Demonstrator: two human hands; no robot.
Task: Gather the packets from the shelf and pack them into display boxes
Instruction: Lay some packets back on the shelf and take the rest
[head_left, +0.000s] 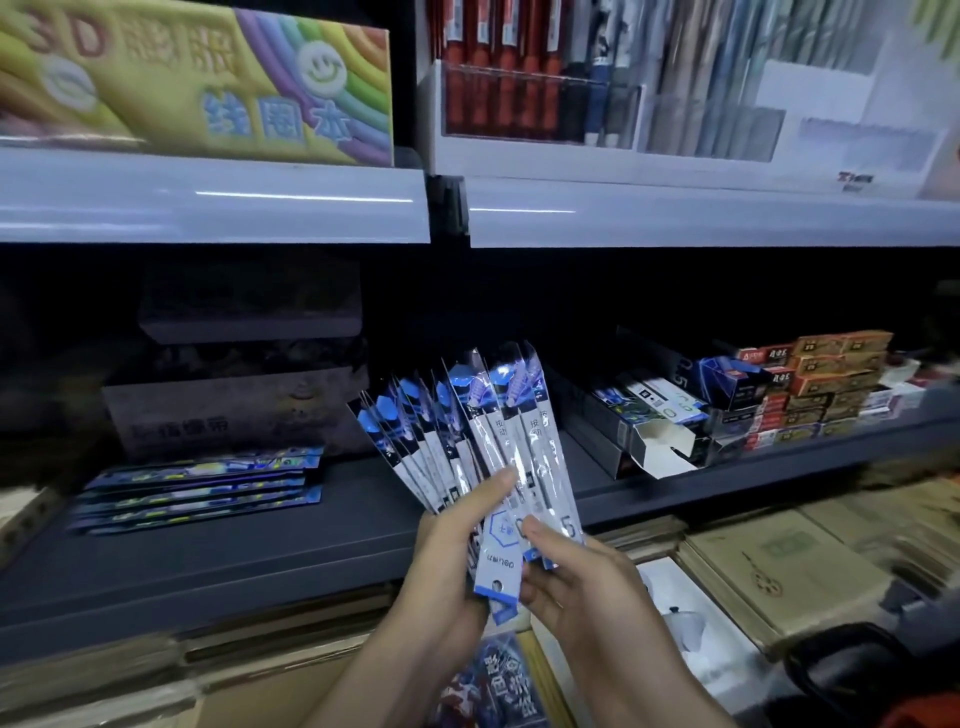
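Open dark shelf ahead of you, flanked by stock.

Bare shelf deck (363, 525) lies between flat packets (197, 488) at your left and the open display box (660, 441) right; the fanned packets (467, 441) screen its middle.

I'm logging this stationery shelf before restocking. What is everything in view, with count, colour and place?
Long plastic blue-and-white pen packets: a fanned bunch, count unclear, held in front of the dark shelf.
Flat dark-blue packets: a small stack, on the dark shelf, left.
Open blue-and-white cardboard display box: one, on the shelf, right.
Small red-and-gold boxes: many, stacked far right.
Rainbow-coloured cardboard box: one, upper shelf, left.
Red pens: a row, in an upper clear bin.
Left hand: grips the fan.
Right hand: grips the fan's base.
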